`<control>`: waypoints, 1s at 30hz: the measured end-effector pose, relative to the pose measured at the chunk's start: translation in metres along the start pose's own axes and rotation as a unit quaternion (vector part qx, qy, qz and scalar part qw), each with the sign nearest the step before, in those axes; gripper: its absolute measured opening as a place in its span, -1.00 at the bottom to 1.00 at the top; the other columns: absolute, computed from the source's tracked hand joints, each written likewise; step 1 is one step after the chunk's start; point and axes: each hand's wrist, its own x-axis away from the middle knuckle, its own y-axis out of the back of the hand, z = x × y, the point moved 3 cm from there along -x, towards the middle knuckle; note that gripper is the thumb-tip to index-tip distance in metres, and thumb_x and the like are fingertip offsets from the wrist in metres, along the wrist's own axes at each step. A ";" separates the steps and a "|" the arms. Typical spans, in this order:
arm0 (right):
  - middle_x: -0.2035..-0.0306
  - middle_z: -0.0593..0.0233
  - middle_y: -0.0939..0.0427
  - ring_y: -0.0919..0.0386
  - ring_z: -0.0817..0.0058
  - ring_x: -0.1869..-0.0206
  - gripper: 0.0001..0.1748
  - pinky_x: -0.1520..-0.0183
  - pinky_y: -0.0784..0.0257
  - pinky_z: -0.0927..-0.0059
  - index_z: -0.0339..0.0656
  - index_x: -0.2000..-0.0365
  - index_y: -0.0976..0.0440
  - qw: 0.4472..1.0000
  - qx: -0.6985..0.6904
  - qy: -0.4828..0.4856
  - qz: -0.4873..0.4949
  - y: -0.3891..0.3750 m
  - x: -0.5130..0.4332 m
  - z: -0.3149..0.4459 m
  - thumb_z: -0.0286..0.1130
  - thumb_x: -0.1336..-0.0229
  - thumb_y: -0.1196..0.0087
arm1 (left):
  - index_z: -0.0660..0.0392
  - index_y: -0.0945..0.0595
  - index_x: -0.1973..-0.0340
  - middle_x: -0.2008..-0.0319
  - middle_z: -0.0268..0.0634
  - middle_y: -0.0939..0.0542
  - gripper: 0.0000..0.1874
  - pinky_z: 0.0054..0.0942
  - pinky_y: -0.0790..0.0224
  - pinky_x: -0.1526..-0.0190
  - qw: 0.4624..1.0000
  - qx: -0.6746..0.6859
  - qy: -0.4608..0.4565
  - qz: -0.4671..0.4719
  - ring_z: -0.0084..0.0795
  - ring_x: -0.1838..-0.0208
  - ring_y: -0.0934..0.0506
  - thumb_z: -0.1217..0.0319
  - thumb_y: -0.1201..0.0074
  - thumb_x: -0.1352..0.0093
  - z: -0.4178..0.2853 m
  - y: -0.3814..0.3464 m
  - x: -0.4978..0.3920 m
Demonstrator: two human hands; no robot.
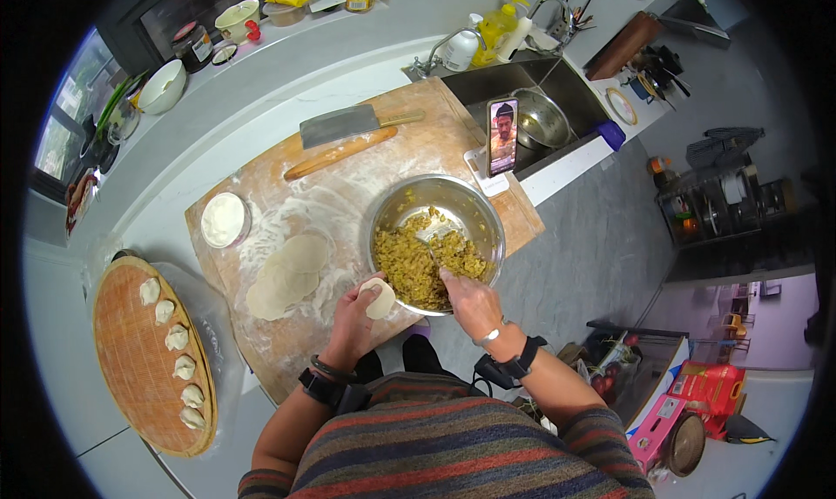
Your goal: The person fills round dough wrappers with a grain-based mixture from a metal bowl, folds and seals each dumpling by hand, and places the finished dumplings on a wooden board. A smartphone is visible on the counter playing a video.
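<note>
My left hand [353,319] holds a round dumpling wrapper [381,303] at the near left rim of a stainless-steel bowl [471,202]. In the bowl lies a yellow-brown minced filling [408,267], with bare metal showing at the far side. My right hand [475,306] reaches over the near right rim, closed on a thin utensil [429,245] whose far end is in the filling; its exact kind is hard to make out. Left of the bowl, overlapping flat wrappers [287,277] lie on the floured wooden board [385,166].
A tub of flour [223,219], a rolling pin [339,153] and a cleaver [336,127] rest on the board. Folded dumplings [176,338] line the right side of a woven tray [130,368]. A propped phone [501,136] stands before the sink [483,81], which holds a metal basin [542,117].
</note>
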 end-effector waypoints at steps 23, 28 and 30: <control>0.54 0.26 -0.49 -0.52 0.34 0.51 -0.66 0.50 -0.47 0.33 -0.17 0.07 -0.56 0.996 0.017 0.084 -0.038 0.039 -0.001 -0.005 -0.58 -0.10 -0.07 | 0.31 -0.50 -0.17 0.02 -0.24 -0.60 -0.62 -0.48 -0.43 -0.06 1.000 -0.009 -0.007 -0.002 -0.45 0.01 -0.58 0.42 0.04 -0.48 0.001 0.003 0.000; 0.49 0.31 -0.49 -0.52 0.40 0.43 -0.53 0.41 -0.50 0.38 -0.13 -0.03 -0.51 0.978 0.024 0.194 -0.074 0.061 -0.048 -0.036 -0.57 -0.03 -0.08 | 0.31 -0.51 -0.17 0.04 -0.24 -0.61 -0.62 -0.47 -0.44 -0.05 1.000 -0.004 -0.004 0.000 -0.45 0.01 -0.58 0.41 0.03 -0.48 -0.001 0.002 0.001; 0.44 0.32 -0.49 -0.54 0.37 0.35 -0.53 0.32 -0.52 0.39 -0.12 -0.01 -0.50 0.966 0.022 0.252 -0.059 0.056 -0.085 -0.043 -0.56 -0.02 -0.06 | 0.30 -0.50 -0.18 0.05 -0.25 -0.61 -0.61 -0.48 -0.44 -0.03 1.000 -0.008 -0.005 0.003 -0.46 0.02 -0.58 0.41 0.02 -0.48 -0.001 0.002 0.001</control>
